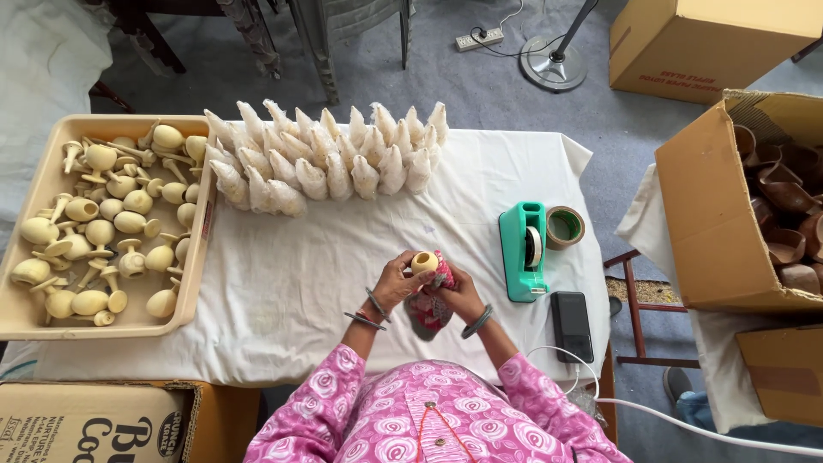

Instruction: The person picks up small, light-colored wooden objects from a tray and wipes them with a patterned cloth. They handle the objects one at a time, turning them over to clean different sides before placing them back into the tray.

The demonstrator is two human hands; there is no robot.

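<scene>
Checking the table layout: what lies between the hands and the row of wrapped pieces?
Only bare white cloth, seen in the head view, between the hands and the wrapped pieces.

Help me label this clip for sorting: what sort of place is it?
Probably a small handicraft packing workspace: a tray of unfinished pale goblet-shaped pieces, rows of wrapped pieces on the cloth-covered table, and a tape dispenser.

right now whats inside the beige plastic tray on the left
The beige plastic tray holds a loose heap of pale cream goblet-shaped wooden pieces, lying on their sides and overlapping. The tray floor beneath them is mostly covered.
</scene>
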